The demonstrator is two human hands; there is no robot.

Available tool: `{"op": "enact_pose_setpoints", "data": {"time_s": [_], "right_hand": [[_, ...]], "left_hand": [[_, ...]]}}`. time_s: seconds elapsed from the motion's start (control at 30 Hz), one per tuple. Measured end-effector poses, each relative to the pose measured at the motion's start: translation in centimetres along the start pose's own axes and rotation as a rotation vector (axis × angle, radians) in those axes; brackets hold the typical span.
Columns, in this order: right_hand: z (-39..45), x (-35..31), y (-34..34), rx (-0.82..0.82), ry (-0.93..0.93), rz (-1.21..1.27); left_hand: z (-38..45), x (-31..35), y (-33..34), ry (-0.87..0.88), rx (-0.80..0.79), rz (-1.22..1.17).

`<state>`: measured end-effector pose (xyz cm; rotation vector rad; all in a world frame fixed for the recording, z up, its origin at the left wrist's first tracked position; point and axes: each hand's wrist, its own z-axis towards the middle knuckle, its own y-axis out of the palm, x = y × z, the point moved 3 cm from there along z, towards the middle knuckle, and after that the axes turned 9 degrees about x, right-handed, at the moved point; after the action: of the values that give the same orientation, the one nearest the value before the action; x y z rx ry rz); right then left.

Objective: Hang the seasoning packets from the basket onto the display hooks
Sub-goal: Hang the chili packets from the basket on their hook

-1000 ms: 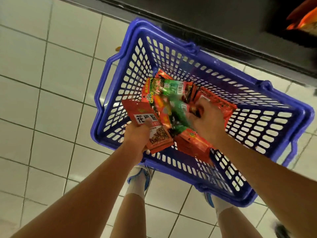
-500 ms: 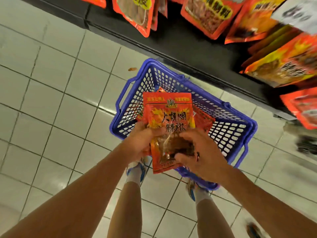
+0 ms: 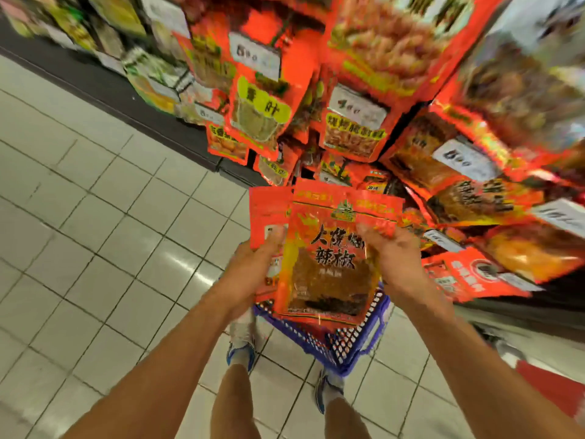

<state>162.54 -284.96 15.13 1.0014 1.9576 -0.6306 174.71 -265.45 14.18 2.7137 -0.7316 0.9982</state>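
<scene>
We held the front seasoning packet upright between both hands, left hand also clutching a second packet behind, right hand pinching its edge (blue basket below, hanging packets blurred ahead).

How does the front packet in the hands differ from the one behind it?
The front packet shows its printed face and a clear window, gripped by the right hand; the back packet is mostly hidden, offset left, held by the left hand. Both are red and unhung.
</scene>
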Motion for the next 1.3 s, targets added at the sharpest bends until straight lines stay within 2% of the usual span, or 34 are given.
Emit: {"op": "enact_pose_setpoints", "data": {"time_s": [0.23, 0.47, 0.57, 0.73, 0.97, 1.3], "right_hand": [[-10.7, -19.1, -2.3, 0.024, -0.262, 0.114], [-20.3, -34.1, -6.9, 0.295, -0.546, 0.083], [-24.2, -39.1, -8.6, 0.38, -0.684, 0.098], [-29.5, -44.6, -11.6, 0.47, -0.809, 0.162], [-33.4, -50.5, -14.4, 0.566, -0.937, 0.206], [-33.8, -55.3, -16.1, 0.57, -1.003, 0.204]], "left_hand": [[-11.9, 15.5, -0.8, 0.311, -0.079, -0.067], [-23.2, 30.4, 1.9, 0.648, -0.292, -0.046], [-27.3, 35.4, 3.3, 0.766, -0.321, -0.033], [-33.0, 42.0, 5.8, 0.958, -0.421, -0.002], [-38.4, 49.0, 10.0, 1.036, -0.54, -0.047], [-41.8, 56.1, 17.0, 1.152, -0.519, -0.029]]}}
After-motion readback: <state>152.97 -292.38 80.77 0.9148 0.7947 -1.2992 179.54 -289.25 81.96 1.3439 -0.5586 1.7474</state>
